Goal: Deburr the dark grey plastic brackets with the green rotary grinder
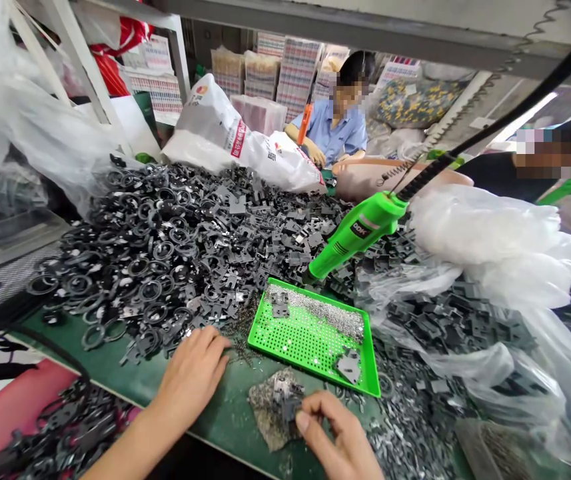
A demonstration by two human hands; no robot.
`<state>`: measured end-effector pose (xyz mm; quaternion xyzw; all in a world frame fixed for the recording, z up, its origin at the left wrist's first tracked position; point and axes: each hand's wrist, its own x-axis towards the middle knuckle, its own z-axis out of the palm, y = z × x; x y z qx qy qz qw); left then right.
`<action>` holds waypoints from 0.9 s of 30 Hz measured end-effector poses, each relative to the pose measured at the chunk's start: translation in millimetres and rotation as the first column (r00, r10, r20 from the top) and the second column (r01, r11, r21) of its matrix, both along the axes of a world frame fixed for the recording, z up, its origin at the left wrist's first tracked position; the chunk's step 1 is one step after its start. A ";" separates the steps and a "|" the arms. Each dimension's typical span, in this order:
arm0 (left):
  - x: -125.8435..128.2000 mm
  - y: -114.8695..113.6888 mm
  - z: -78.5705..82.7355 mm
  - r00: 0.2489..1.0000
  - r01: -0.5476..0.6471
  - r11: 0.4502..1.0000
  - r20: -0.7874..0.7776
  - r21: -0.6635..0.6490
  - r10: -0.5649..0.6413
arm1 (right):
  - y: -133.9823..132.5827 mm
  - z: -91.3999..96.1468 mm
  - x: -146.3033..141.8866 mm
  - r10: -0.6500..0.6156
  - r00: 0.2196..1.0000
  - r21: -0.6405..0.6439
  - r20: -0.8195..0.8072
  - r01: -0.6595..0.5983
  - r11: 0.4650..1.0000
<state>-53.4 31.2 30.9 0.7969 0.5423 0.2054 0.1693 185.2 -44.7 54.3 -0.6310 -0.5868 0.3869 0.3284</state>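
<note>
My left hand [192,377] lies flat on the green table [115,367], fingers stretched toward the edge of a big heap of black plastic parts [185,240]. My right hand [338,433] pinches a small dark part [290,405] over a little grey pile of screws [270,410] near the table's front edge. Just beyond both hands sits a green perforated tray [310,340] with a band of small screws [325,310] along its far side and two dark parts on it.
A green electric screwdriver [358,233] hangs on a black cord above the tray's far edge. Clear plastic bags [490,267] of black parts fill the right. A white printed sack [235,140] lies behind the heap. Two other people sit across the table.
</note>
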 end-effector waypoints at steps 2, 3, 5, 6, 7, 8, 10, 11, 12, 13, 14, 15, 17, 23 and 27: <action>-3.1 10.1 -1.0 0.998 -0.005 0.999 -0.066 0.040 0.007 | 0.5 0.7 -3.2 -0.031 1.000 0.019 0.001 0.031 0.999; -2.6 11.6 -2.1 0.998 0.005 0.999 -0.058 0.037 -0.003 | 0.6 0.7 -4.8 -0.040 0.999 0.022 0.005 0.040 0.999; 0.9 9.3 -5.5 0.998 0.025 0.999 -0.057 0.044 -0.023 | 0.7 0.2 -6.9 -0.055 0.998 0.013 0.011 0.055 0.998; 3.0 6.9 -7.6 0.998 0.034 0.998 -0.054 0.045 -0.032 | 0.8 -0.1 -7.3 -0.061 0.998 0.004 0.010 0.061 0.998; 4.8 4.4 -9.7 0.998 0.044 0.998 -0.050 0.042 -0.042 | 0.8 -0.3 -7.3 -0.066 0.998 -0.006 0.006 0.066 0.998; 5.9 2.6 -11.6 0.998 0.054 0.998 -0.045 0.036 -0.052 | 1.0 -0.2 -6.8 -0.070 0.998 -0.013 0.000 0.070 0.997; 5.8 1.3 -13.6 0.997 0.066 0.997 -0.030 0.025 -0.065 | 1.6 0.4 -5.2 -0.087 0.996 -0.017 -0.009 0.087 0.996; 4.7 1.7 -13.2 0.998 0.065 0.998 -0.019 0.023 -0.064 | 2.1 0.8 -4.2 -0.105 0.994 -0.015 -0.011 0.105 0.994; 3.4 2.3 -11.5 0.998 0.058 0.998 -0.013 0.028 -0.057 | 2.7 1.3 -3.4 -0.127 0.992 -0.011 -0.012 0.127 0.992; 2.4 2.5 -8.6 0.999 0.043 0.999 0.005 0.028 -0.043 | 3.4 1.7 -2.8 -0.152 0.988 -0.008 -0.017 0.152 0.988; 2.2 2.1 -4.6 0.999 0.024 1.000 0.044 0.014 -0.024 | 4.3 1.9 -2.9 -0.174 0.984 -0.006 -0.028 0.174 0.985; 3.2 0.6 0.3 0.994 0.004 1.000 0.106 -0.023 -0.002 | 5.2 2.1 -3.8 -0.184 0.982 -0.008 -0.046 0.184 0.983; 9.6 -5.3 11.2 0.957 0.004 0.989 0.288 -0.151 0.040 | 6.9 2.1 -8.2 -0.176 0.979 -0.016 -0.099 0.175 0.984; 37.7 -26.2 28.3 0.782 0.166 0.904 0.611 -0.394 0.123 | 8.6 2.8 -25.5 -0.189 0.955 -0.023 -0.227 0.189 0.982; 39.7 -28.7 27.6 0.798 0.198 0.892 0.595 -0.406 0.094 | 6.2 5.4 -24.6 -0.180 0.972 -0.028 -0.149 0.178 0.984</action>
